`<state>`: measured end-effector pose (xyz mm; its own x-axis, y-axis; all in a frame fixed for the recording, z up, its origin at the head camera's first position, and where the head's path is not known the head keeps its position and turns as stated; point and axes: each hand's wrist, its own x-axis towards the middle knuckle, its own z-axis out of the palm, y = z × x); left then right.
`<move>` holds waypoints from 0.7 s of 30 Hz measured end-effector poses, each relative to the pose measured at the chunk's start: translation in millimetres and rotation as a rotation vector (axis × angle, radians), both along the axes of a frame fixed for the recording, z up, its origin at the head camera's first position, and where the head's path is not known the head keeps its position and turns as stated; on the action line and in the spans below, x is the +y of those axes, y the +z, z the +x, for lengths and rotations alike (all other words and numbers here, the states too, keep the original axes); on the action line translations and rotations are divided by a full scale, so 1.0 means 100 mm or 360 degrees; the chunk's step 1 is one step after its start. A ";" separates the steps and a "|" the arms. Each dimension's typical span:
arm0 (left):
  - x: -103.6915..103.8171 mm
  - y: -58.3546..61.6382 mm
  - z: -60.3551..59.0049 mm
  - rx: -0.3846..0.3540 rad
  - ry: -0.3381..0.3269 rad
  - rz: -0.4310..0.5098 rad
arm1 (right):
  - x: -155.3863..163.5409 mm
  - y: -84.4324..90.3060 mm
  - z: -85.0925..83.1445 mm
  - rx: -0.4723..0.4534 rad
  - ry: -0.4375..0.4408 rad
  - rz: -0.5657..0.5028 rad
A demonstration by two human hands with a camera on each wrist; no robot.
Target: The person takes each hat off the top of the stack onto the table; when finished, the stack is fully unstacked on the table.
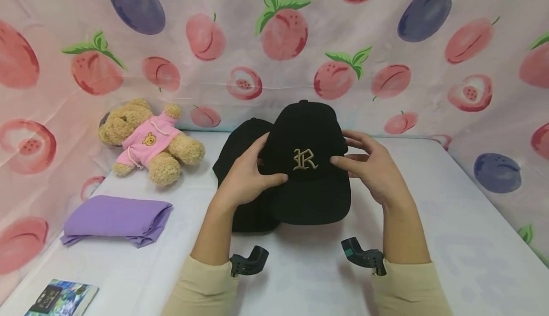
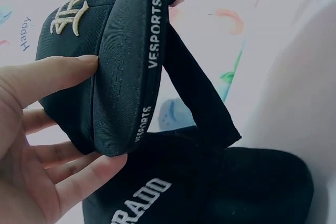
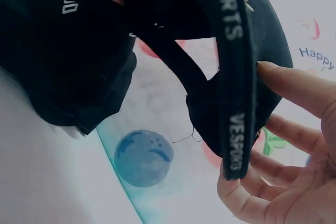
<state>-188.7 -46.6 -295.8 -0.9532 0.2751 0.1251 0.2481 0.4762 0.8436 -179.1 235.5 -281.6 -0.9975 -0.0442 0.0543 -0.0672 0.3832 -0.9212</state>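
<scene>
Cap in hand: the black cap with the gold letter (image 1: 305, 159) is held up off the desk (image 1: 429, 239), mid-scene, crown toward the far wall, brim pointing near.
Left hand: the left hand (image 1: 249, 175) grasps the cap's left side, thumb on the front panel, fingers (image 2: 79, 177) curled under the inner band.
Right hand: the right hand (image 1: 371, 168) grasps the right side in the same way, thumb on the front beside the letter, fingers (image 3: 273, 174) under the rim.
Second cap: another black cap (image 1: 242, 163) lies on the desk just behind and left of the held one, partly covered by it.
Doing it well: I would keep both grips even and light on the band, so the crown is not creased, and keep the held cap lifted free of the one beneath.
Hard to make out: whether the two caps touch is unclear. The second cap's lettering is cut off in both wrist views. The held cap's back strap shows only partly.
Around: a teddy bear (image 1: 147, 139) far left, a folded purple cloth (image 1: 113, 220) and a booklet (image 1: 62, 299) near left.
</scene>
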 end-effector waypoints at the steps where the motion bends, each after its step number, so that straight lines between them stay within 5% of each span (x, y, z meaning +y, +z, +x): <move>1: 0.02 -0.01 -0.01 -0.0001 -0.0006 0.0002 | 0.02 0.00 0.00 0.0001 -0.0006 0.0002; 21: 0.28 -0.07 -0.21 0.0042 -0.0119 -0.0082 | 0.22 -0.09 0.00 -0.0042 -0.0121 0.0024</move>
